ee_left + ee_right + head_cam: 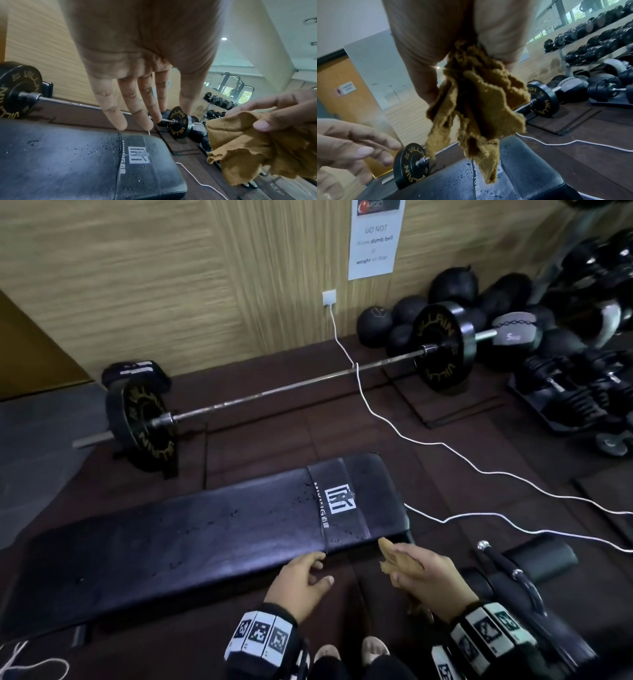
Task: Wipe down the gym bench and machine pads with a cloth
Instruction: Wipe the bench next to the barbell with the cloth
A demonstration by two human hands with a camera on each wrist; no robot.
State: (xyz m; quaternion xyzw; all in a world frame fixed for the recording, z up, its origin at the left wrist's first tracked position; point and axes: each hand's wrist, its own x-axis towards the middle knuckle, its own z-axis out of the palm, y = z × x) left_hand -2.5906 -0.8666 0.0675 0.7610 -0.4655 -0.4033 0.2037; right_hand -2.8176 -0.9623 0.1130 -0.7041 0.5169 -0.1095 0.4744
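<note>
A black padded gym bench [205, 535] lies across the lower middle of the head view, with water droplets near its white logo [339, 496]. My right hand [411, 566] grips a bunched mustard-brown cloth [388, 559] just off the bench's near right corner; the cloth [476, 105] hangs from the palm above the wet pad [513, 169]. In the left wrist view the cloth [257, 146] shows at the right. My left hand [308, 573] hovers at the bench's near edge, fingers [135, 108] straight and spread, holding nothing.
A loaded barbell [291, 386] lies on the floor behind the bench. A white cable [445, 445] runs from a wall socket across the dark mat. Medicine balls [404, 320] and dumbbells [565, 385] crowd the right. A black roller pad [544, 556] sits beside my right hand.
</note>
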